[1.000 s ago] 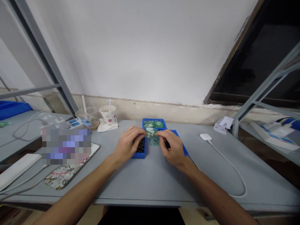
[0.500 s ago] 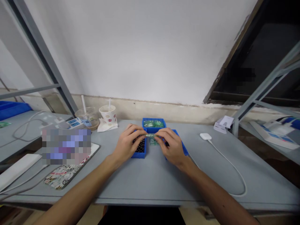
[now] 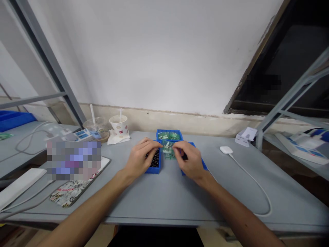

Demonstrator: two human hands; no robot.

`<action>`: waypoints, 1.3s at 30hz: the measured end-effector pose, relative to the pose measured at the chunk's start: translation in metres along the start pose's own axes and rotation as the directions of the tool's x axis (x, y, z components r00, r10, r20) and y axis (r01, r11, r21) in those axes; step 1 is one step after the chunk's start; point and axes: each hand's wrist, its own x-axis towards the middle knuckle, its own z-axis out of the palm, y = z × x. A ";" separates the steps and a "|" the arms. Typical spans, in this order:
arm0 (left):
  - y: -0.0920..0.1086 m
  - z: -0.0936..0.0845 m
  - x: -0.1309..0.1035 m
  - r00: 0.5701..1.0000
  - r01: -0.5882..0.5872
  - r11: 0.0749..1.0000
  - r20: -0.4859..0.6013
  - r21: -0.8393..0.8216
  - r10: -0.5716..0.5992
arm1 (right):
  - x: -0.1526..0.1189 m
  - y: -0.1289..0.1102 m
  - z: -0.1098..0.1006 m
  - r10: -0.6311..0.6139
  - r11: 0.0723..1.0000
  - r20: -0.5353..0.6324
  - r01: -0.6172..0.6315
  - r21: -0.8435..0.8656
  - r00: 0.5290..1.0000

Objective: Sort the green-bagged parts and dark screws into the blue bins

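A small clear green-tinted plastic bag [image 3: 168,148] is held up between both hands in the middle of the desk. My left hand [image 3: 141,156] pinches its left edge with thumb and fingertips. On the opposite edge, the fingertips of my right hand [image 3: 189,159] are closed in a pinch. Under the left hand stands a blue tray [image 3: 153,171] with small black pieces [image 3: 156,160] in it. A second blue tray [image 3: 204,164] is mostly covered by the right hand, so its contents are hidden. Behind the held bag, another blue tray [image 3: 169,131] contains several green plastic bags [image 3: 167,136].
To the left are a paper cup [image 3: 119,125] with a straw, a clear plastic cup [image 3: 95,128] and a patterned tablet-like case [image 3: 70,192]. A white earbud case [image 3: 226,150] with a cable [image 3: 253,176] lies at right. A wall closes off the back.
The bag was seen nearly edge-on and now shows its broad face between the hands. My fingertips have spread slightly farther apart. The trays stay in place.
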 end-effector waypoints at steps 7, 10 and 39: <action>-0.001 0.001 0.000 1.000 0.026 1.000 0.008 0.004 -0.026 | 0.060 0.069 0.005 0.364 0.928 0.003 -0.363 0.082 0.932; -0.002 0.001 0.000 1.000 0.022 1.000 0.013 -0.009 -0.022 | 0.083 0.104 0.027 0.411 0.908 0.285 -0.415 -0.049 0.866; -0.001 0.000 -0.001 0.999 0.026 0.999 0.045 -0.037 -0.024 | 0.013 0.024 -0.014 0.052 0.953 0.732 0.185 -0.240 0.680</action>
